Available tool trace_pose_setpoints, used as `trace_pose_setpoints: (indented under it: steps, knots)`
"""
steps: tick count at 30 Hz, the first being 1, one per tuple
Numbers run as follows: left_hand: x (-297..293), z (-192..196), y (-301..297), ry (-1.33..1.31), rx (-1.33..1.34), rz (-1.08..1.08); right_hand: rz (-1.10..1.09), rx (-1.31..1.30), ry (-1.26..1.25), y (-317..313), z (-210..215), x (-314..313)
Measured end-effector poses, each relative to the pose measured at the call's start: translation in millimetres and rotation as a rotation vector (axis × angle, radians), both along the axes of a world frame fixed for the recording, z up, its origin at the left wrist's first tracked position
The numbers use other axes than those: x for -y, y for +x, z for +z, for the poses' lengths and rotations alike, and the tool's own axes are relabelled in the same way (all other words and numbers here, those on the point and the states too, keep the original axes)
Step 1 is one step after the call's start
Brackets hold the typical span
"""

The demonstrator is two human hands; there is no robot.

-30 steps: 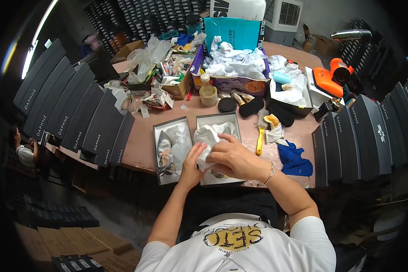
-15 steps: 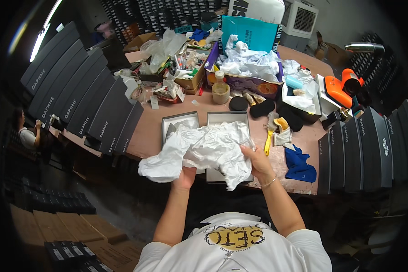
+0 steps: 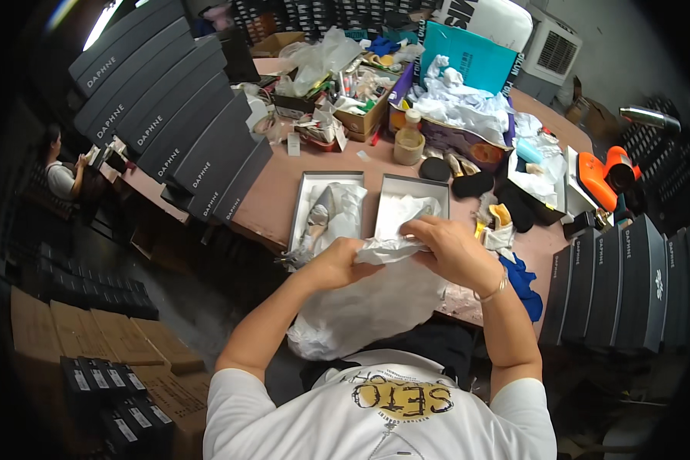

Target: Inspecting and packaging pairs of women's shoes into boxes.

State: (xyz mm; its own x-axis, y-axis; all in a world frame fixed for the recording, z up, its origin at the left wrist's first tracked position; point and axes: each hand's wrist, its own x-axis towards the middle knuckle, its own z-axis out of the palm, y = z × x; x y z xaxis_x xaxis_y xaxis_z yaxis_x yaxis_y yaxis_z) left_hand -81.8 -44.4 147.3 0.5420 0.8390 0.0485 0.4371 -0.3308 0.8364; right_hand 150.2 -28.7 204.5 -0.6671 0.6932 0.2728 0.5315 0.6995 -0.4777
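A large sheet of white tissue paper (image 3: 372,303) hangs from both hands down over my lap. My left hand (image 3: 337,264) is closed on its upper edge, left of centre. Closed on the paper a little to the right, my right hand (image 3: 456,249) bends over the near end of an open box tray (image 3: 446,189). Beside that tray stands a second grey-edged shoebox tray (image 3: 308,180). In it lies a shoe (image 3: 320,216), silvery grey in part, on white paper; its near end sits by my left wrist. My hands hide part of the right tray's inside.
Tall stacks of dark shoeboxes (image 3: 199,146) flank the table on the left, and more (image 3: 629,284) on the right. Farther back are a glue jar (image 3: 409,142), a purple carton (image 3: 452,138) of crumpled paper and an orange tool (image 3: 599,180). A blue cloth (image 3: 523,285) lies right of my right hand.
The paper has come off the two trays toward me and now hangs over my lap. The shoe in the left tray has come into sight. The whole view has shifted slightly.
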Motion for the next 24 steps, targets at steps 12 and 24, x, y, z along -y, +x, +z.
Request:
trace_pose_setpoints:
  steps: [12, 24]
  knots:
    - [-1.6, 7.0, 28.2, 0.492, 0.127, 0.142, 0.16, -0.324, -0.181, 30.6, -22.1, 3.0]
    - [28.7, -94.6, 29.1, -0.415, 0.409, 0.318, -0.226, -0.156, 0.124, 12.7, -78.2, 17.1]
